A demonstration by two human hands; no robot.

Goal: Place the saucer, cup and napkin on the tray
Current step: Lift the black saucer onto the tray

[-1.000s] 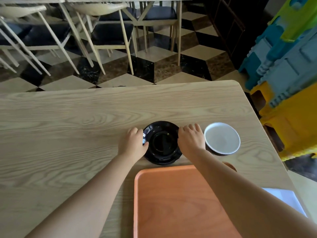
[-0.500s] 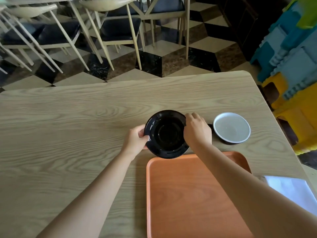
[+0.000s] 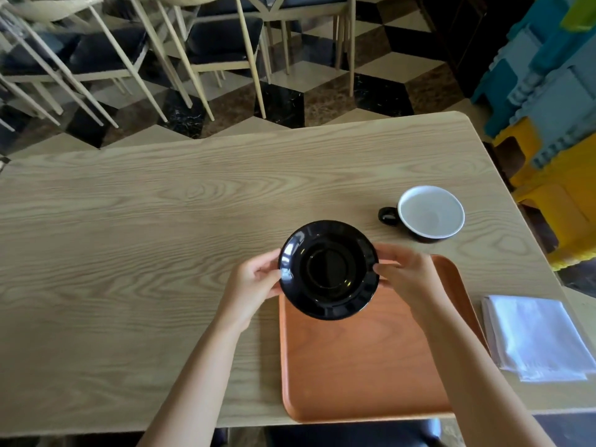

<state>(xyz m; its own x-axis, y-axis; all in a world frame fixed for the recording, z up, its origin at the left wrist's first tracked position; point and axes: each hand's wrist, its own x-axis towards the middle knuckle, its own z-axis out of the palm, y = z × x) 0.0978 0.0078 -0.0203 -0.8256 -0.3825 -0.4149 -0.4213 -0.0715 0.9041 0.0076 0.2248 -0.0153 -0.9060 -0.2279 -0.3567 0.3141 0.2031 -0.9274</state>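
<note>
A black saucer [image 3: 328, 269] hangs above the far left corner of the orange tray [image 3: 361, 366]. My left hand [image 3: 254, 285] grips its left rim and my right hand [image 3: 406, 279] grips its right rim. A black cup [image 3: 429, 214] with a white inside stands on the table beyond the tray, its handle pointing left. A folded white napkin [image 3: 535, 337] lies on the table just right of the tray.
The pale wooden table [image 3: 145, 253] stretches wide to the left. Wooden chairs [image 3: 200, 43] stand on the chequered floor beyond it. Stacked blue and yellow plastic stools [image 3: 554, 124] crowd the table's right edge.
Both hands have lifted the saucer off the table and drawn it toward me, over the tray's far edge. The cup and napkin have stayed put.
</note>
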